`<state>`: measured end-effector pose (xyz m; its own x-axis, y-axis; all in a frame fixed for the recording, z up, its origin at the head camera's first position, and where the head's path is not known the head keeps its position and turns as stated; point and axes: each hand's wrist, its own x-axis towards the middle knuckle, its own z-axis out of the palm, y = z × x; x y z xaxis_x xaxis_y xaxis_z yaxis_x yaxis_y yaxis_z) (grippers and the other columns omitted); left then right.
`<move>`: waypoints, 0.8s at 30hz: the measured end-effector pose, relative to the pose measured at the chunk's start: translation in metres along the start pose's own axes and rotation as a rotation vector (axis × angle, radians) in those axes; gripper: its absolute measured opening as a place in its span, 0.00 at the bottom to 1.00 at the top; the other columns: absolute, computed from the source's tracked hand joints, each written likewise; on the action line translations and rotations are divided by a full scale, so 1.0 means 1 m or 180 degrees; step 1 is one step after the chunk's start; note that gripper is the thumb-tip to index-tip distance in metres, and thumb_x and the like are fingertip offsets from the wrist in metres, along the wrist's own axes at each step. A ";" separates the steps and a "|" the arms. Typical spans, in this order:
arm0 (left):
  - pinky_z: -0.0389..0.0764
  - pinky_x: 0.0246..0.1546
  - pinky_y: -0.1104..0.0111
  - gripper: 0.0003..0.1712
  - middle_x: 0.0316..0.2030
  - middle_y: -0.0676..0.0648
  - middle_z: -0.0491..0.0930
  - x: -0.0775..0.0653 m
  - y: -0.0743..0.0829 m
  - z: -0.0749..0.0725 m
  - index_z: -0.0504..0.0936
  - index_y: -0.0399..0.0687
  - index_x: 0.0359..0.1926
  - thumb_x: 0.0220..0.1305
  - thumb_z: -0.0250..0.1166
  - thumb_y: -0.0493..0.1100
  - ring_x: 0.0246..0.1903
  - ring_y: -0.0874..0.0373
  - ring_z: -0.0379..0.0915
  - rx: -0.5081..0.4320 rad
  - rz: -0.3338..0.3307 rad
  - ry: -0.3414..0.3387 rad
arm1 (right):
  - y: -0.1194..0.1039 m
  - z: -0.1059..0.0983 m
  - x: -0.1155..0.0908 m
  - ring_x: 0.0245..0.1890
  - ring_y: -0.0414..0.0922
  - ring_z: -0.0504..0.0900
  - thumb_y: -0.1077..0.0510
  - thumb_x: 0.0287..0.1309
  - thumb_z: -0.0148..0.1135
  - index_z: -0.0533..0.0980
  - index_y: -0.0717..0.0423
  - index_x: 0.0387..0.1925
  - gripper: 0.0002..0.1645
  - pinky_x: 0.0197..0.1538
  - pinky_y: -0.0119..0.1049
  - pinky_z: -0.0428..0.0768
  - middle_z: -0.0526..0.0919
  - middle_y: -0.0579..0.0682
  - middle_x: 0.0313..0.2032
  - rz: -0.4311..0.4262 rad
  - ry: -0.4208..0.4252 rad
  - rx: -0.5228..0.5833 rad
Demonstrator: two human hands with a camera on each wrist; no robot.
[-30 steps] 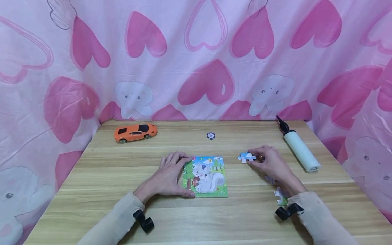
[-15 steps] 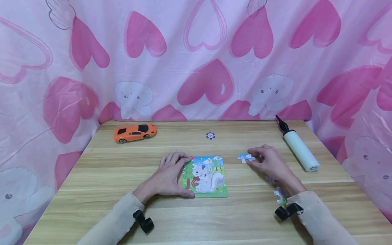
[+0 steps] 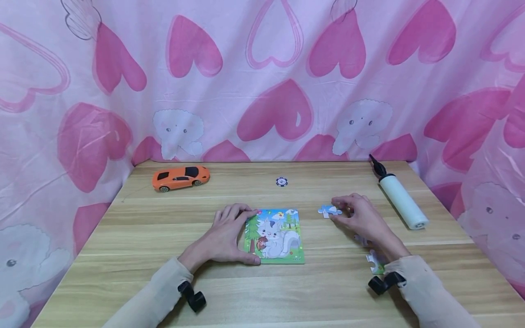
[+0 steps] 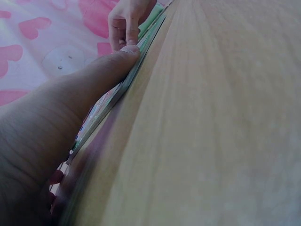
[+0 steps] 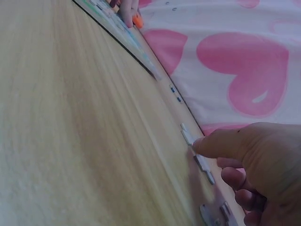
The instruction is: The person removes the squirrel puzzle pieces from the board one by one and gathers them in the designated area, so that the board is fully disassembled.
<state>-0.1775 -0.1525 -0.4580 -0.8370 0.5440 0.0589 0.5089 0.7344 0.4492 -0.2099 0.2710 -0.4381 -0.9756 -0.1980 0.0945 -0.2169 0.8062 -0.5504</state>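
A squirrel jigsaw puzzle in a flat square tray (image 3: 275,237) lies mid-table. My left hand (image 3: 225,234) holds it at the left side, index finger at the top corner and thumb along the near edge. In the left wrist view the thumb (image 4: 101,75) lies on the board's rim. To the right, my right hand (image 3: 361,218) pinches a blue-and-white puzzle piece (image 3: 326,211) between thumb and index finger, low over the table. In the right wrist view that piece (image 5: 203,167) shows edge-on at the thumb tip. More loose pieces (image 3: 374,263) lie beneath the right wrist, partly hidden.
An orange toy car (image 3: 180,178) stands at the back left. Behind the puzzle lies a small dark-and-white poker chip (image 3: 281,182). A pale hand pump (image 3: 403,200) with a black nozzle lies at the right. A pink heart-patterned curtain (image 3: 275,109) hangs along the table's back edge.
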 end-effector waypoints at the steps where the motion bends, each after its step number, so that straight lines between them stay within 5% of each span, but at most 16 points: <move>1: 0.57 0.76 0.43 0.76 0.77 0.52 0.62 0.000 0.000 0.000 0.63 0.60 0.87 0.43 0.75 0.90 0.77 0.48 0.55 -0.0003 0.0002 0.0001 | -0.001 0.000 0.000 0.50 0.53 0.78 0.54 0.68 0.80 0.83 0.58 0.69 0.32 0.54 0.49 0.76 0.86 0.54 0.51 0.0018 -0.0011 0.0045; 7: 0.57 0.75 0.43 0.77 0.77 0.52 0.62 0.000 0.000 0.002 0.64 0.60 0.87 0.43 0.74 0.91 0.76 0.48 0.56 0.0014 0.0019 0.0005 | -0.011 -0.002 -0.003 0.59 0.59 0.87 0.51 0.72 0.77 0.78 0.53 0.75 0.35 0.61 0.62 0.83 0.85 0.59 0.61 0.0040 0.0059 0.0409; 16: 0.56 0.77 0.42 0.77 0.77 0.51 0.62 0.001 0.001 0.003 0.63 0.60 0.87 0.43 0.74 0.91 0.76 0.48 0.55 0.0023 0.0000 0.0025 | -0.040 -0.003 0.004 0.58 0.57 0.81 0.48 0.72 0.77 0.81 0.50 0.72 0.31 0.54 0.51 0.78 0.88 0.55 0.61 -0.0148 0.0470 0.0455; 24: 0.55 0.78 0.41 0.76 0.77 0.49 0.62 -0.001 0.001 0.002 0.64 0.58 0.87 0.43 0.75 0.90 0.76 0.47 0.56 0.0039 -0.0016 0.0042 | -0.072 0.000 0.016 0.58 0.58 0.81 0.50 0.72 0.77 0.83 0.51 0.70 0.29 0.57 0.50 0.75 0.89 0.55 0.59 -0.0314 0.0454 0.0830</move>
<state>-0.1758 -0.1515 -0.4591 -0.8421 0.5349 0.0684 0.5070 0.7421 0.4386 -0.2099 0.2102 -0.3966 -0.9491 -0.1728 0.2633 -0.3129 0.6131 -0.7254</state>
